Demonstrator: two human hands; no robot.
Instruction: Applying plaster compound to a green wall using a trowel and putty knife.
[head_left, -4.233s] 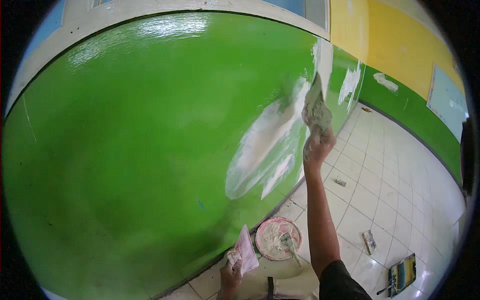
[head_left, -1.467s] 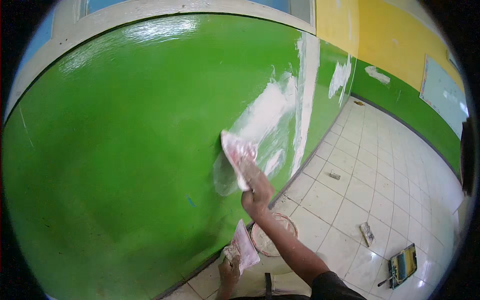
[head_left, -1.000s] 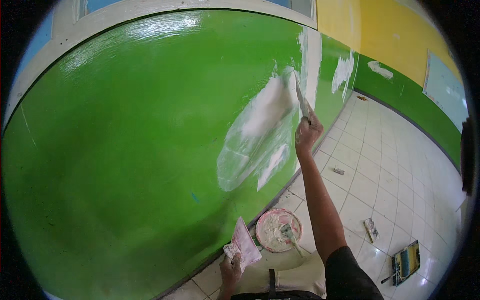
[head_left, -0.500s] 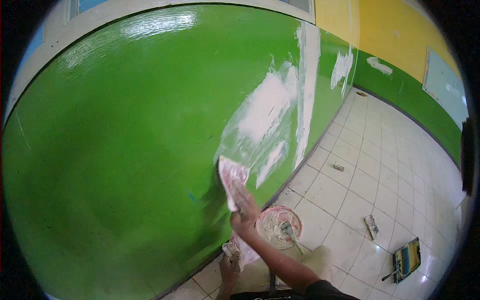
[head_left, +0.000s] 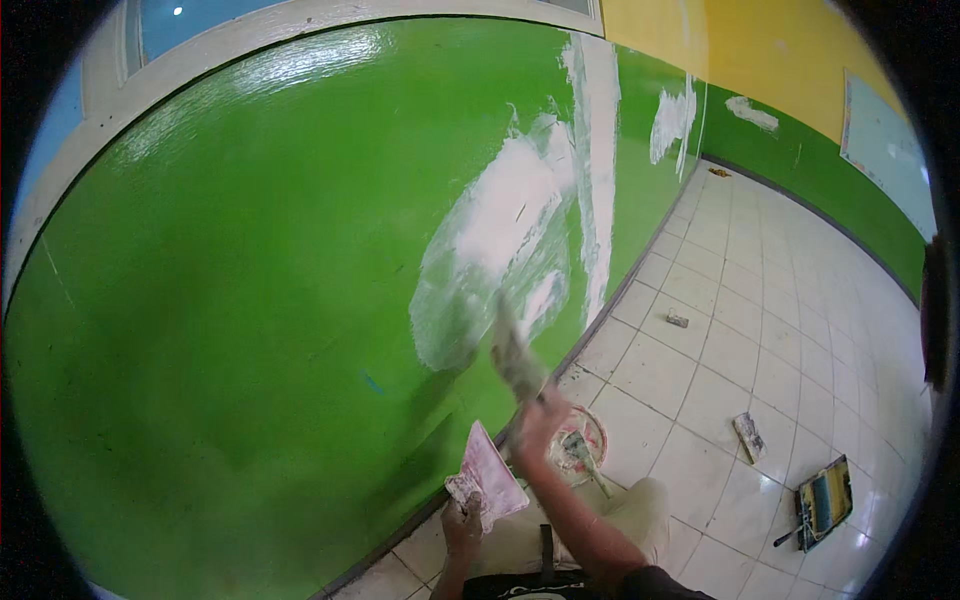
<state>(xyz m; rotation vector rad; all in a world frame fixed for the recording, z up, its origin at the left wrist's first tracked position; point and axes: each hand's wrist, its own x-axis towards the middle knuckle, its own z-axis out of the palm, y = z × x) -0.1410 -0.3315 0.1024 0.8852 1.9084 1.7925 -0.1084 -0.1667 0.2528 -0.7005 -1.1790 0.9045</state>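
My right hand (head_left: 543, 418) grips a putty knife (head_left: 516, 355), blurred by motion, its tip in front of the lower part of the white filler patch (head_left: 505, 215). Whether the blade touches the wall cannot be told. Thin, streaky filler spreads at the patch's lower left on the green wall (head_left: 250, 270). Low by the wall's foot, my left hand (head_left: 463, 528) is closed round a second, wide putty knife (head_left: 488, 468) smeared with pale pink filler. A round tub of filler (head_left: 603, 440) stands behind my right wrist, partly hidden, with a spatula (head_left: 588, 462) leaning in it.
On the tiled floor (head_left: 690, 400) to the right lie a block (head_left: 747, 438), a smaller piece (head_left: 677, 319) farther off and a paint tray (head_left: 826, 502) with a roller. My bent knee (head_left: 645, 510) is beside the tub. More filler streaks (head_left: 600, 180) mark the wall.
My right hand's putty knife has swung right from the patch's lower left edge. Thin filler now reaches lower there. The wide knife in my left hand shows more of its blade.
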